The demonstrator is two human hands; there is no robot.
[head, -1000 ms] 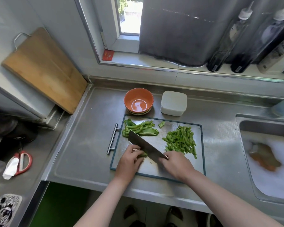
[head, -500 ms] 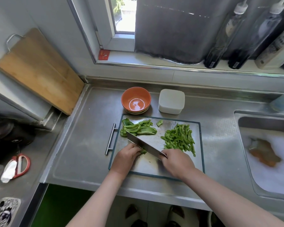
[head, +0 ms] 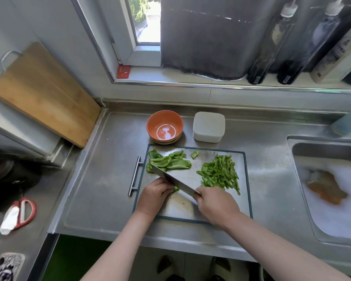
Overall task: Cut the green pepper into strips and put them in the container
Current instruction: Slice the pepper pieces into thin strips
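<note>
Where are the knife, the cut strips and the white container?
knife (head: 176, 181): head view, mid blade.
cut strips (head: 219, 172): head view, middle of pile.
white container (head: 208, 125): head view, lid centre.

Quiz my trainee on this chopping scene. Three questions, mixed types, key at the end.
1. True or false: the cut strips lie on the cutting board, right of the knife.
2. The right hand grips: A) a bowl B) the knife C) scissors.
3. Fill in: the left hand holds a pepper piece against the ___.
Key: 1 true; 2 B; 3 knife.
</note>
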